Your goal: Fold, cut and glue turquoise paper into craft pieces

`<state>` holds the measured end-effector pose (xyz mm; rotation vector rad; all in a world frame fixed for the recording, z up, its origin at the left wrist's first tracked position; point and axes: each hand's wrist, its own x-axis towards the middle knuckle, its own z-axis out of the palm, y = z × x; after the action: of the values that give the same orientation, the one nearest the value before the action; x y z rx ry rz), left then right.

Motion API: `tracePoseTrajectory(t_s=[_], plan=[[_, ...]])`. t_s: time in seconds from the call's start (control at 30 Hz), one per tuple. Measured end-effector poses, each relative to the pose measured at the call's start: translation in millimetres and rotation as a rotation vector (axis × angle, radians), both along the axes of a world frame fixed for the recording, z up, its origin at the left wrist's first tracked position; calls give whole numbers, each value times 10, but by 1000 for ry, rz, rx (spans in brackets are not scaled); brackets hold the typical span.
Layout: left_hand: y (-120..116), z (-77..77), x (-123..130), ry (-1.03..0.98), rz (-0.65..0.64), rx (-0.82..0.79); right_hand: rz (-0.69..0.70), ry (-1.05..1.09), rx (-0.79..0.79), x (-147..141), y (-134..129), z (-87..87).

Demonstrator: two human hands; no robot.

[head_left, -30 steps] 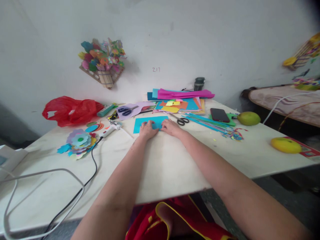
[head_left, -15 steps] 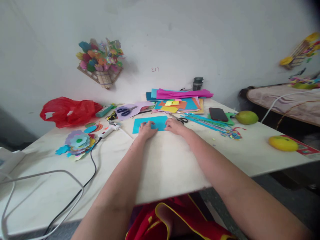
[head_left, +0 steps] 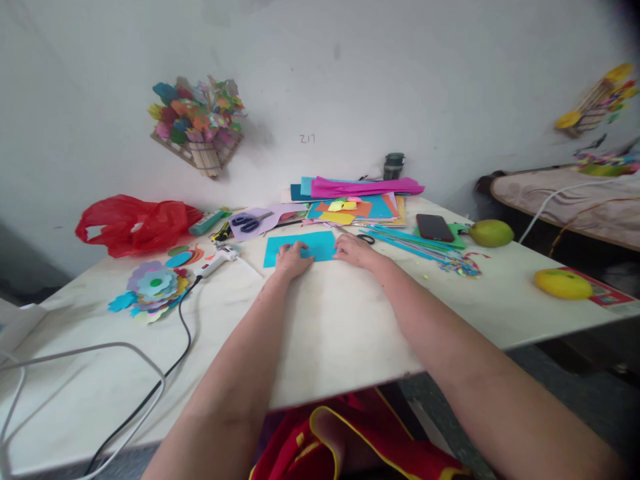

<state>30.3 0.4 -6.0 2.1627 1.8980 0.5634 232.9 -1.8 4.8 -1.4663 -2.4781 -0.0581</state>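
A sheet of bright blue paper (head_left: 273, 252) lies flat on the white table in front of me. My left hand (head_left: 294, 260) rests on its middle, fingers spread and slightly bent. At the sheet's right edge, my right hand (head_left: 354, 251) has its fingers curled together on the paper; the fingertips are partly hidden. Just behind the right hand lies a pair of scissors (head_left: 367, 238) with black handles, partly covered by it. Left of the paper, a white glue gun (head_left: 213, 265) rests on the table with its cord trailing toward me.
Layered paper flowers (head_left: 156, 283) and a red plastic bag (head_left: 135, 223) are at left. Dark scissors (head_left: 246, 222) lie on purple paper. Behind are stacked coloured sheets (head_left: 370, 187). Blue strips (head_left: 405, 243), a phone (head_left: 435, 227) and two mangoes (head_left: 563, 284) are at right.
My right hand has shifted slightly to the right along the paper's edge, baring a bit more blue. The left hand stays in place on the sheet.
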Motion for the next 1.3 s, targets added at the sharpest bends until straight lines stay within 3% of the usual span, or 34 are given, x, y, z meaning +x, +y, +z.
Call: tracePoseTrajectory(t_s=[0.13,0.3,0.5,0.6,0.7,0.87,1.03,1.3], plan=[[-7,3,4,16,-2,6,-95,-78,-47,-47,-42,52],[-2,-4,8,32,3,12,-264,-50,-112,-16,-11,-1],[-12,-15,6,35,5,25,-330,-97,-252,31,81,-60],[-22,-20,8,64,-72,131,-340,-93,-280,24,77,-49],[-35,-6,26,167,-264,257,-333,-85,-292,17,51,-29],[-94,71,71,298,-530,224,-306,-50,-293,24,35,-27],[-141,132,59,334,-565,144,-287,-15,-276,43,65,-61],[-203,166,69,349,-557,155,-294,-12,-303,40,34,-26]])
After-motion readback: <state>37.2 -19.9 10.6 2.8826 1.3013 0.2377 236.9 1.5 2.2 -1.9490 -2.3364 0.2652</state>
